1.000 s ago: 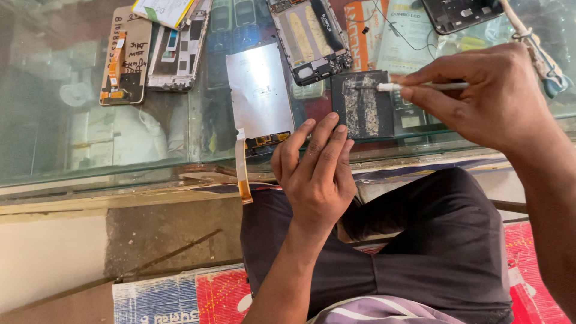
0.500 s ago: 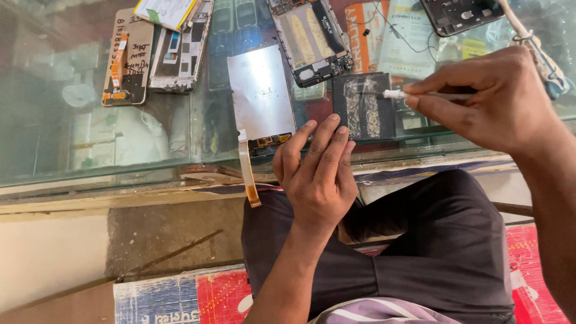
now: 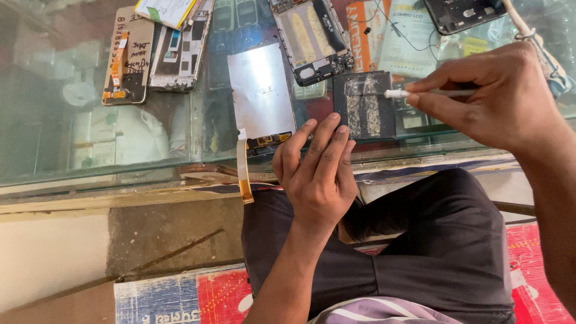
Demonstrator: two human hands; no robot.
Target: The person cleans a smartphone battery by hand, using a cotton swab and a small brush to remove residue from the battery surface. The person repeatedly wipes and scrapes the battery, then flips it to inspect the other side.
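My left hand [image 3: 317, 171] rests flat at the near edge of the glass counter [image 3: 78, 156], fingertips touching the bottom end of a silvery phone display panel [image 3: 261, 90] whose orange flex ribbon [image 3: 243, 174] hangs over the edge. My right hand [image 3: 498, 99] grips a thin white-tipped tool [image 3: 420, 93] like a pen. Its tip points at a dark rectangular phone part with worn glue patches [image 3: 363, 105] lying just right of the display panel.
Farther back on the glass lie an opened phone frame with exposed board [image 3: 312, 37], a metal mid-frame [image 3: 180, 45], a dark panel with an orange ribbon [image 3: 125, 57], another phone body [image 3: 462, 13] and packaging cards [image 3: 384, 30]. My dark-trousered lap [image 3: 420, 252] is below the counter edge.
My right hand with the tool has shifted slightly right and lower, its tip staying over the dark part. My left hand has hardly moved.
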